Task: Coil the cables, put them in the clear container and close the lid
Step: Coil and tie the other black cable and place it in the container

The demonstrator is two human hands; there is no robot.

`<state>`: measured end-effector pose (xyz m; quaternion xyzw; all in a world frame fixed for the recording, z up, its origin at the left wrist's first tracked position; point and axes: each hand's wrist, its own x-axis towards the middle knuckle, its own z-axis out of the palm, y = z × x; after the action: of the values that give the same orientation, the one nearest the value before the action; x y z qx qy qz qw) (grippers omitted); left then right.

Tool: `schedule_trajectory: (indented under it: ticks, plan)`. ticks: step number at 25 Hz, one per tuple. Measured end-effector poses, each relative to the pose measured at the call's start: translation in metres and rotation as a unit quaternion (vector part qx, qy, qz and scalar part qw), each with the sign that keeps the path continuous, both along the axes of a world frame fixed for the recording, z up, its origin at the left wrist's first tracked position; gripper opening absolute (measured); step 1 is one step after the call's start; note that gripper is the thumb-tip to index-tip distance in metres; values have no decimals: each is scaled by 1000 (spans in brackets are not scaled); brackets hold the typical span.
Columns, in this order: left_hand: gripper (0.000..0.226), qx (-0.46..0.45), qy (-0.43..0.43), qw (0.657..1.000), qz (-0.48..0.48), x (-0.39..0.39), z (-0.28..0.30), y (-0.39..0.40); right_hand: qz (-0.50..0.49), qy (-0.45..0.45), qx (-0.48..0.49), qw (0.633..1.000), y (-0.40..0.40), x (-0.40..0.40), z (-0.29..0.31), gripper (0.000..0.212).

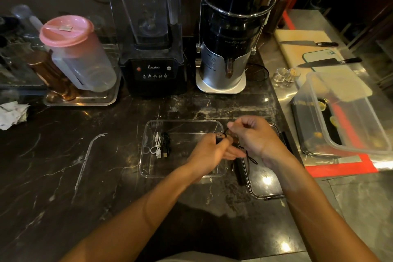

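A clear container (148, 168) lies open on the dark marble counter. Inside it at the left lie a coiled white cable (157, 144) and a coiled black cable (165, 143). My left hand (209, 153) pinches the USB plug end of a black cable (252, 158) over the container's right side. My right hand (253, 136) grips the same cable just to the right, its fingers curled round it. A loop of the cable hangs below my right wrist. The clear lid (265, 189) lies on the counter right of the container, partly under my right forearm.
A blender (153, 66) and a juicer (225, 57) stand behind the container. A tray with a pink-lidded jug (74, 53) sits at the back left. To the right are a large plastic tub (348, 117), two knives on a board (329, 61) and small glasses (286, 74).
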<state>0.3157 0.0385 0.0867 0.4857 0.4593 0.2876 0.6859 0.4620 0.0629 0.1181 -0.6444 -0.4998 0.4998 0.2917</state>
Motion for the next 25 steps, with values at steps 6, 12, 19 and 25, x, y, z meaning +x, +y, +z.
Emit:
schedule_trajectory:
  ticks: [6,12,19,25]
  plan:
    - [35,-55,-124,990,39,-7,-3,3,-35,47,-7,998,-1,14,1,31]
    - [32,-72,-50,994,69,1,-4,4,24,-134,57,989,-10,2,-3,26]
    - [41,-93,-102,982,127,10,-7,11,-47,57,5,997,-32,-14,-11,23]
    - [47,-54,-57,992,98,24,-3,9,-35,105,3,994,-38,4,-7,36]
